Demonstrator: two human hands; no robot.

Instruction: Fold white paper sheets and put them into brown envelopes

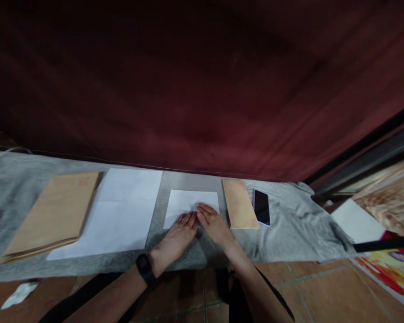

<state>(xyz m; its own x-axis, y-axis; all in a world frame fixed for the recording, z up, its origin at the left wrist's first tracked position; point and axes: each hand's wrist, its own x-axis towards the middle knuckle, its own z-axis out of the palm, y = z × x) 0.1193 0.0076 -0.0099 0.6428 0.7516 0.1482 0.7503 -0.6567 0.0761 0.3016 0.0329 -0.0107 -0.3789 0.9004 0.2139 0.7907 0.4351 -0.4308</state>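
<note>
A white sheet of paper [182, 200], smaller than the ones to its left, lies on the grey cloth in front of me. My left hand [182, 229] rests on its lower edge with fingers stretched out flat. Against it, fingertips nearly meeting, my right hand [212, 220] also lies on the paper, fingers extended and pressing down. Neither hand grips anything that I can see; the paper beneath the palms is hidden. Just right of the sheet is a brown envelope [239, 204].
Larger white sheets [126, 208] lie to the left, partly under a stack of big brown envelopes [55, 208]. A phone [261, 207] lies right of the small envelope. A dark red curtain [195, 98] hangs behind the cloth-covered surface [299, 224]. Crumpled white paper [20, 294] is on the tiled floor.
</note>
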